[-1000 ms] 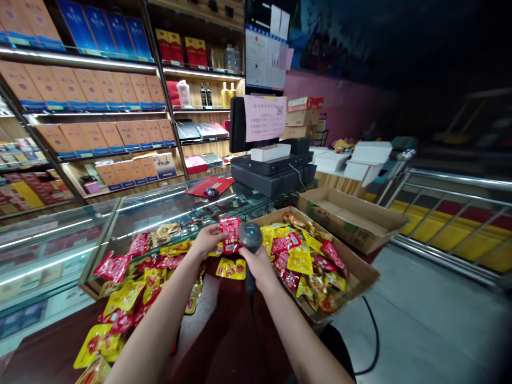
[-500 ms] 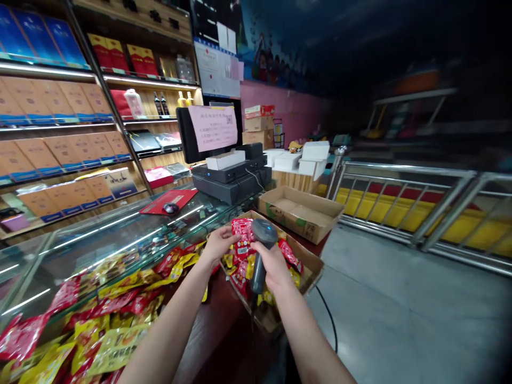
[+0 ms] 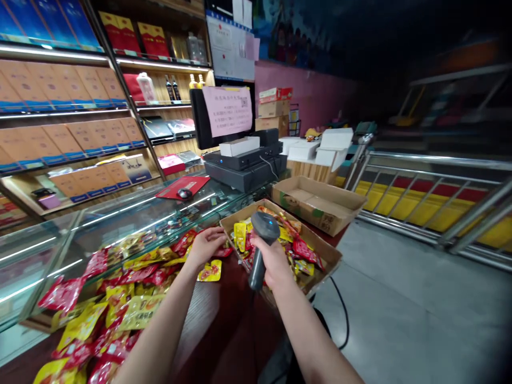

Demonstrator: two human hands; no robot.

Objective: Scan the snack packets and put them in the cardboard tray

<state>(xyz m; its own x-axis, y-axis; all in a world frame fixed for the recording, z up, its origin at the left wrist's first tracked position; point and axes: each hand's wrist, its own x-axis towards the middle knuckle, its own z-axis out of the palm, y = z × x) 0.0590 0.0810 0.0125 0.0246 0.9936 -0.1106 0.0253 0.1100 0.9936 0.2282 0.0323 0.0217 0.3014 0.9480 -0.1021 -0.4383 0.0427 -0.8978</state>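
Observation:
My right hand (image 3: 270, 261) is closed around the grip of a grey handheld barcode scanner (image 3: 264, 226), whose head sits over a cardboard tray (image 3: 328, 257) full of red and yellow snack packets (image 3: 296, 240). My left hand (image 3: 206, 246) lies low beside the tray's near corner. Its fingertips reach a red packet (image 3: 224, 252), mostly hidden, and I cannot tell whether they grip it. A yellow packet (image 3: 210, 271) lies just below that hand. More packets (image 3: 140, 312) are heaped on the counter to the left.
A glass display counter (image 3: 120, 213) runs along the left, below shelves of boxed goods (image 3: 72, 90). Behind the tray stand a shallow cardboard box (image 3: 318, 205), a black till with monitor (image 3: 236, 168) and a red mat with a mouse (image 3: 184, 189). A metal railing (image 3: 432, 197) lines the right.
The red packet held up before the scanner is no longer raised there. My left hand has dropped lower and to the left, and the view has swung slightly.

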